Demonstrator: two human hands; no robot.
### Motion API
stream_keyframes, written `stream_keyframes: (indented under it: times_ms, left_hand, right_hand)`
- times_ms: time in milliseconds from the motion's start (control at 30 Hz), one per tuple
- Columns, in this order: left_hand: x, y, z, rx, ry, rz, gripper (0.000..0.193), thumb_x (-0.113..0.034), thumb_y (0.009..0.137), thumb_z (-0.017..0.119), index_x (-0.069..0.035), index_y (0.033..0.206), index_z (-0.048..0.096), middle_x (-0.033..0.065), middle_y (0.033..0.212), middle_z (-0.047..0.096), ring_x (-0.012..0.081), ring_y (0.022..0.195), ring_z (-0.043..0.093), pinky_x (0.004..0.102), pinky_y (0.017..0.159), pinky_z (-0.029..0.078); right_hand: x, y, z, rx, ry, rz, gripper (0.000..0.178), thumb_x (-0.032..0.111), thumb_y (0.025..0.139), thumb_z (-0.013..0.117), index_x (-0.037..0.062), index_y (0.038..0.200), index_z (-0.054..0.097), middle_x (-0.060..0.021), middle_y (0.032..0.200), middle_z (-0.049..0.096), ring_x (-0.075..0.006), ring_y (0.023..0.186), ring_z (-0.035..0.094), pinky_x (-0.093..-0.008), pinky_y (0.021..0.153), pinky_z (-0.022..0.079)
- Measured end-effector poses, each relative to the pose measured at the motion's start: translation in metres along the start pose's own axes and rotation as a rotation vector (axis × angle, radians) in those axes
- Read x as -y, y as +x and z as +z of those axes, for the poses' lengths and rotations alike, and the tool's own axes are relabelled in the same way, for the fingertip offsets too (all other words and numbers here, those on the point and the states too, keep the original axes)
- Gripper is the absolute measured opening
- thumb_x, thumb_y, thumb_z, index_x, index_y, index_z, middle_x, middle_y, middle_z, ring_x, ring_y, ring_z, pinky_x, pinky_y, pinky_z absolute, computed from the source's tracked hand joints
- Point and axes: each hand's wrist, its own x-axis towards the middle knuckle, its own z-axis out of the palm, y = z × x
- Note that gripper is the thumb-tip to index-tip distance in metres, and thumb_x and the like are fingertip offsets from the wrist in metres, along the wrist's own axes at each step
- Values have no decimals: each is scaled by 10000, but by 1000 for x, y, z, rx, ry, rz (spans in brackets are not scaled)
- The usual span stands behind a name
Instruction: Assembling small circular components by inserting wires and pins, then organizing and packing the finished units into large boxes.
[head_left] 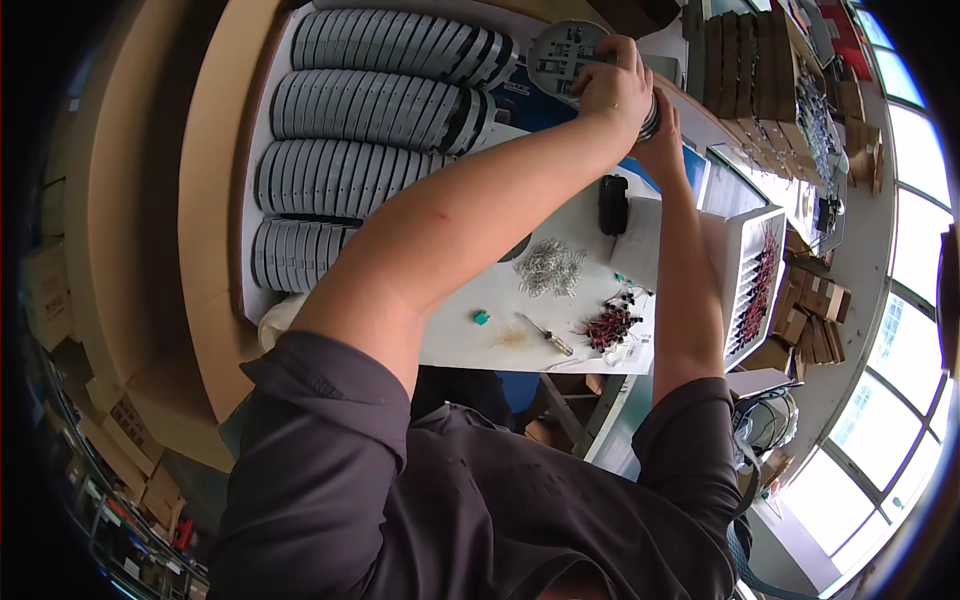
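Evidently, one grey disc (560, 60) is held by the left hand (616, 92) beside four disc rows (365, 105); the right hand's (662, 148) grip, half hidden, cannot be told; red-wired parts (760, 285) are contained in one white tray (738, 262).

Left hand (617, 88) at grey disc (560, 52)

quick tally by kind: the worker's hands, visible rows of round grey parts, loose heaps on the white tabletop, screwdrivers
Hands, left hand and right hand: 2
Rows of round grey parts: 4
Loose heaps, pale small parts and red-and-black wired parts: 2
Screwdriver: 1
Total: 9
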Motion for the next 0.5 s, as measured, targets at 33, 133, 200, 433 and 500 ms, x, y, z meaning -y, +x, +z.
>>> stream_keyframes:
  times_ms: [33,133,200,433,500]
  left_hand:
    - [-3,-2,6,-34,-61,-73,459,-60,826,766,-178,1251,637,264,1299,597,412,1092,508,399,514,598]
    - [-9,-4,26,-71,-180,-146,462,-74,830,780,-226,1239,627,262,1293,584,401,1058,524,396,532,594]
    - [-4,-2,43,-74,-296,-141,503,-82,818,802,-253,1258,629,244,1272,587,418,1054,523,389,561,600]
    - [24,7,75,-82,-393,23,643,-122,784,857,-319,1346,615,179,1258,596,424,1048,532,398,676,618]
    - [35,3,85,-33,-488,68,717,-114,766,869,-354,1385,596,155,1296,595,427,1072,536,434,791,598]
  right_hand:
    - [-3,-1,-6,22,-79,-11,1106,129,618,980,150,1588,447,-172,1472,595,-408,1291,622,-523,1110,505]
    - [-11,-1,-15,54,-161,-24,1102,106,615,962,177,1588,450,-157,1482,590,-411,1298,613,-543,1118,491]
    - [-14,0,-15,77,-167,-26,1122,89,591,950,236,1587,454,-133,1492,575,-417,1294,604,-579,1118,470]
    - [2,1,-19,140,-241,97,1159,43,556,941,272,1587,464,-113,1491,585,-412,1308,596,-560,1134,464]
    - [7,2,-17,166,-293,108,1152,60,562,941,277,1588,464,-119,1503,574,-422,1317,582,-583,1131,449]
